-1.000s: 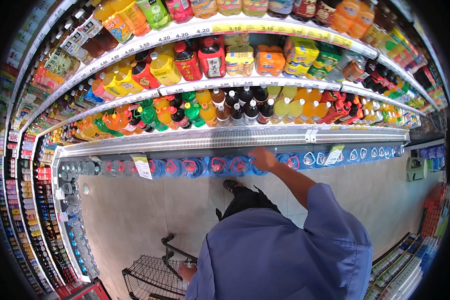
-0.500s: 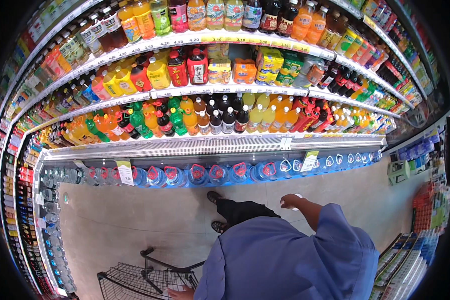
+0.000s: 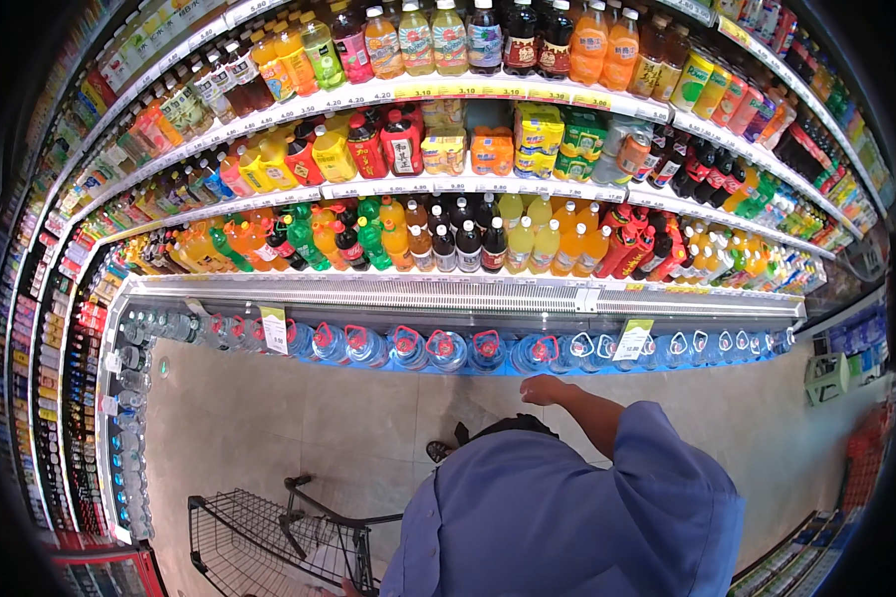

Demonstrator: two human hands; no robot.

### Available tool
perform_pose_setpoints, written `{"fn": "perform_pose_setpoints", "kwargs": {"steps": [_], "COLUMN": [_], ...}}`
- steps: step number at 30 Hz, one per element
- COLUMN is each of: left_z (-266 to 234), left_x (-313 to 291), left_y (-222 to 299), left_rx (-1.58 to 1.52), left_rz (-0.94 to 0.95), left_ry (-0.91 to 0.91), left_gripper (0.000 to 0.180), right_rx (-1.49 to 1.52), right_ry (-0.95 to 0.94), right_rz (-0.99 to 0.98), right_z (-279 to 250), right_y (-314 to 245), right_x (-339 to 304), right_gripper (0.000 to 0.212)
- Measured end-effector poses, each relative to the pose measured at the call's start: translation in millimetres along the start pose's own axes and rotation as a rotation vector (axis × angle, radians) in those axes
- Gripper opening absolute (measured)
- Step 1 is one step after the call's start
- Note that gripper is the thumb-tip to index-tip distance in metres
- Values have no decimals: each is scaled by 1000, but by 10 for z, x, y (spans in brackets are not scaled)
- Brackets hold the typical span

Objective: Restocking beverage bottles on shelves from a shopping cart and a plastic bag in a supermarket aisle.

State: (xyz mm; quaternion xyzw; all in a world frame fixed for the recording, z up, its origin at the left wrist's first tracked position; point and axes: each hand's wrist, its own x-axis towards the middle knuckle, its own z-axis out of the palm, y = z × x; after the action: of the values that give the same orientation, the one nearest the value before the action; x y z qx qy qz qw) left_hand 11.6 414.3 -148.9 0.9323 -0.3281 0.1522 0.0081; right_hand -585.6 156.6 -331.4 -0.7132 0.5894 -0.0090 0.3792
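Note:
My right hand reaches forward over the floor, just short of the row of large blue water bottles. Its fingers look loosely curled, and I see nothing in them. Only a sliver of my left hand shows at the lower edge, beside a black wire shopping cart. Its fingers are mostly cut off, so its grip is hidden. A pale, whitish thing lies by that hand, too unclear to name.
Ahead stands a long drinks shelf with several tiers of colourful bottles and multipacks. Price cards stand up along the water bottles. More shelving curves down the left side. A pale green stool stands at the right.
My right hand has moved forward and left, closer to the water bottles. My left hand has dropped mostly out of view. The shelves have shifted slightly right in the picture.

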Motion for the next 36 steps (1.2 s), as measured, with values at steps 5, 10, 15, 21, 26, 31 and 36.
{"fn": "perform_pose_setpoints", "kwargs": {"steps": [5,10,15,21,26,31,36], "left_z": [-154,-997,-1157,-620,-694,-644,-730], "left_x": [-456,-805,-1286,-1290,-1158,-1125,-1310], "left_y": [-327,135,143,-369,-222,-27,139], "left_rx": [-202,-315,-414,-88,-63,-20,-10], "left_rz": [161,2,48,46,-24,13,41], "left_ry": [-392,-571,-565,-308,-487,-319,-285], "left_gripper": [57,56,68,57,53,51,47], "right_rx": [5,-88,33,75,-82,-145,-91], "right_ry": [-4,-209,-293,-141,-81,-234,-81], "right_rz": [-109,8,350,264,85,-60,-11], "right_z": [-22,385,302,401,712,560,400], "right_y": [432,1450,1829,2021,2114,1644,1553], "right_x": [-194,-805,-1456,-1628,-1668,-1960,-2523], "right_gripper": [33,30,29,29,28,31,31]}}
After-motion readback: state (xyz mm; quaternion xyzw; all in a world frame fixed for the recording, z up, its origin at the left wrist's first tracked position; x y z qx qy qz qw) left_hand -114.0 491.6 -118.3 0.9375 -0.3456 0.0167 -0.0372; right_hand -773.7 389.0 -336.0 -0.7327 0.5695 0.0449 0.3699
